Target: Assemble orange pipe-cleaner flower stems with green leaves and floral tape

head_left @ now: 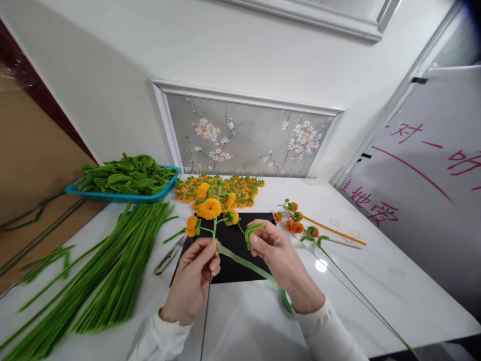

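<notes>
Where the left hand pinches: flower stem, nearly upright, between thumb and curled fingers.
Right hand: angled inward, pinching a green leaf.

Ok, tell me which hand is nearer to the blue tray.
Left. The left hand, holding the flower stem, is in front of the blue tray and to its right; the right hand, pinching a green leaf, is farther to the right.
</notes>
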Available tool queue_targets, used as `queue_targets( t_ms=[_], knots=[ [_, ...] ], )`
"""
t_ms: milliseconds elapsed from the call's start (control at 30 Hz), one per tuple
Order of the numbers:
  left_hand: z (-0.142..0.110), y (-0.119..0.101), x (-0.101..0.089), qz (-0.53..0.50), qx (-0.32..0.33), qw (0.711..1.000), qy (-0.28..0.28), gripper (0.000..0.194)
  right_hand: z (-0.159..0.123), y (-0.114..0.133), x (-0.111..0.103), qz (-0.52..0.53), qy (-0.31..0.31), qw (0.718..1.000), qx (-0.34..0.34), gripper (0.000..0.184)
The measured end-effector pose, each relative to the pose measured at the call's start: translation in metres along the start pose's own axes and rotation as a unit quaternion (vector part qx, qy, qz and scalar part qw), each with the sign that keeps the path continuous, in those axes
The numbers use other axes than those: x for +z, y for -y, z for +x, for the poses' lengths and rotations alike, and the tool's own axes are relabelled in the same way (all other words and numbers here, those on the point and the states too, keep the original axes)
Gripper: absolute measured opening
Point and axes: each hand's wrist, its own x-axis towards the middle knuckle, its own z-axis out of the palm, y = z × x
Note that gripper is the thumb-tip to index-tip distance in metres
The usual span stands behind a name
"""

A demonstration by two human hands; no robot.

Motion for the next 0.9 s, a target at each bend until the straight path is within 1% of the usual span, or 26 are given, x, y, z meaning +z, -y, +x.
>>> queue_targets(
  t_ms=[100, 200, 300, 500, 633, 700, 800, 900],
  knots=[
    [0.000, 0.002, -0.001, 0.004, 0.003, 1.000, -0.001, 0.016, 0.000, -0.007, 0.012, 0.045, 0.011, 0.999, 0.013, 0.019],
    [-0.001, 0.004, 0.001, 0.014, 0.013, 1.000, -0.002, 0.019, 0.002, -0.011, 0.021, 0.044, -0.009, 0.999, 0.003, 0.018],
    [-0.004, 0.004, 0.004, 0.024, 0.015, 1.000, 0.000, 0.021, 0.005, -0.011, 0.026, 0.007, -0.036, 0.999, -0.018, 0.015],
    [-0.007, 0.002, 0.007, 0.028, 0.000, 0.999, 0.017, 0.023, 0.005, -0.016, 0.028, -0.076, -0.049, 0.993, -0.079, 0.017],
    [-0.007, 0.003, 0.006, 0.035, -0.010, 0.999, 0.017, 0.023, 0.005, -0.022, 0.032, -0.122, -0.051, 0.989, -0.071, 0.021],
    [-0.008, 0.005, 0.006, 0.045, -0.012, 0.999, 0.012, 0.023, 0.005, -0.023, 0.033, -0.146, -0.055, 0.984, -0.081, 0.020],
    [-0.008, 0.007, 0.006, 0.059, -0.010, 0.998, 0.013, 0.021, 0.005, -0.021, 0.034, -0.177, -0.070, 0.976, -0.104, 0.018],
    [-0.008, 0.008, 0.006, 0.065, -0.002, 0.998, 0.012, 0.019, 0.004, -0.019, 0.034, -0.182, -0.078, 0.975, -0.103, 0.017]
  ],
)
